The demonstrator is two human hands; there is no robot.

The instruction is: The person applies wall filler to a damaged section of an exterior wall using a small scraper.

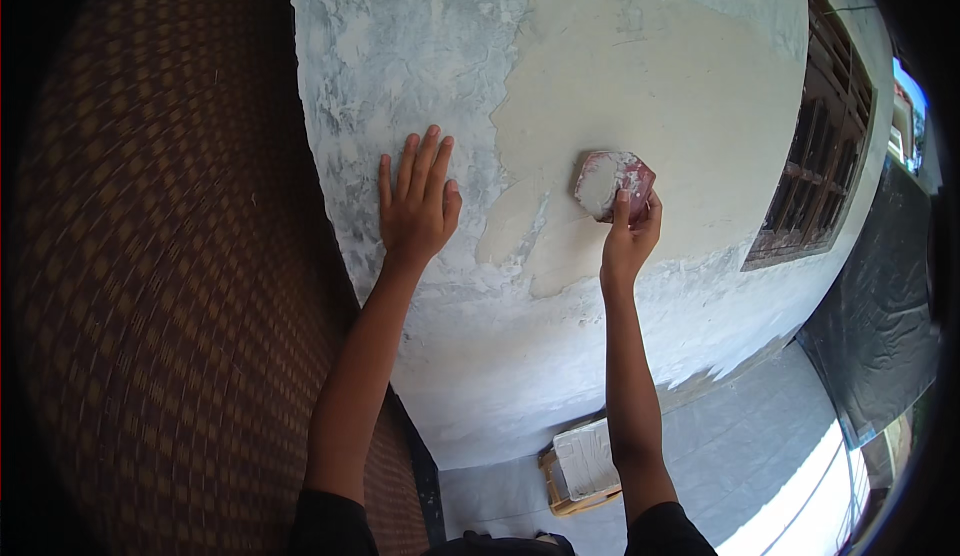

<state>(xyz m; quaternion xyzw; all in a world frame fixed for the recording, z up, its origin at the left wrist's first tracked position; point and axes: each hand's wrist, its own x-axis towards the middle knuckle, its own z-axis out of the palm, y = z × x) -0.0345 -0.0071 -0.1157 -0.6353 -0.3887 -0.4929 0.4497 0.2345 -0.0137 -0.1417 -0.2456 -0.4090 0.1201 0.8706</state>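
My left hand (420,196) lies on the mottled white and grey wall (400,76) with its fingers spread. To its right, my right hand (632,231) grips a flat dark red tool (637,178) with pale paste smeared over much of its face. The tool is at a smooth cream-coloured patch (690,76) of the wall, with its lower end between my thumb and fingers. I cannot tell whether its back touches the surface.
A brown woven panel (150,256) runs along the left. At the right are a dark-framed window (800,176) and hanging black sheeting (870,306). Below, a pale tray (580,456) sits on a cardboard piece (560,496) on the grey covered floor (740,446).
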